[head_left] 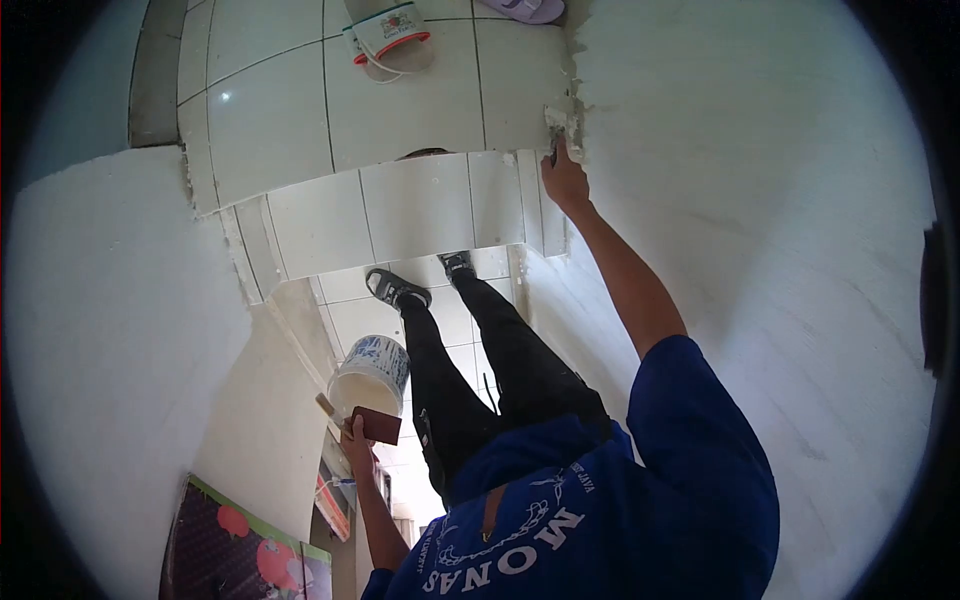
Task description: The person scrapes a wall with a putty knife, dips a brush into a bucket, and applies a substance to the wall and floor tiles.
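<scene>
So, printed panel [235, 540]: left of the bucket and nearer the person.
Wooden strip [328, 408]: by the bucket's left rim, slanting (whether the left fingers hold it too, I cannot tell).
Left hand [357, 447]: just on the person's side of the bucket, its fingers closed around one end of a brown board [378, 425].
Board's lie: long side running rightward from those fingers, overlapping the bucket's near rim in this view; touching or apart is unclear.
Bucket [375, 357]: the landmark, seemingly upright, pale with blue marks.
Small pail [395, 30]: well beyond the bucket, on the tiles above the step [315, 225].
Scraper [556, 118]: beyond the bucket and well to its right, where the upper tiles meet the wall [750, 220]; long axis roughly along that joint, blade ahead of the fingers.
Right hand [567, 183]: far right of the bucket, fingers wrapped narrowly on the scraper's handle; this is the hand by the joint, the left being well apart from it.
Wall: right of everything the bucket's side holds, pale paste [573, 130] at its foot beside the blade.
</scene>
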Demonstrator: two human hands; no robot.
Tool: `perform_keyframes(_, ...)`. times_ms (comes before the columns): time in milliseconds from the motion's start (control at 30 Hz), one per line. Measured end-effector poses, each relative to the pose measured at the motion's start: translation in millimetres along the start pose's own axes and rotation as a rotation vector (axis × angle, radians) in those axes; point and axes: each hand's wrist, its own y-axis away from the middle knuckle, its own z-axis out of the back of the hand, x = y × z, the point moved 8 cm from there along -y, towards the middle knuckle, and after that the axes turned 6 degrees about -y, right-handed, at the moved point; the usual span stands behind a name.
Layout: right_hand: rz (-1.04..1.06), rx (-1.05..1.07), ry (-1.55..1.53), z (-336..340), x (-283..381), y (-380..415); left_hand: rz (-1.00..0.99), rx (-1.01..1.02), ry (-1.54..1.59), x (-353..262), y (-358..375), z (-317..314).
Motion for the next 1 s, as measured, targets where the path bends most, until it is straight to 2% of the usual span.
perform_keyframes(267,-0.068,-0.026,-0.146,-24.8,-14.3,-9.0,0.005,0.018,-0.055,6.3,-1.8,5.8)
perform_keyframes(300,-0.052,-0.024,-0.139,-23.3,-12.4,-9.0,0.039,-0.021,-0.071,5.9,1.3,5.5)
perform_keyframes(500,-0.025,0.001,-0.109,-17.4,-13.3,-31.2,0.088,0.029,-0.053,20.5,1.5,12.6)
perform_keyframes(700,-0.073,-0.060,-0.100,-17.8,-3.0,-22.8,0.015,0.057,-0.095,24.2,0.6,11.1)
perform_keyframes(900,-0.011,-0.029,-0.139,-13.4,1.6,-42.6,-0.016,-0.007,-0.066,29.0,4.9,8.7)
perform_keyframes(1000,0.024,-0.041,-0.125,-15.3,1.5,-42.2,0.036,0.034,-0.083,37.9,3.6,14.6)
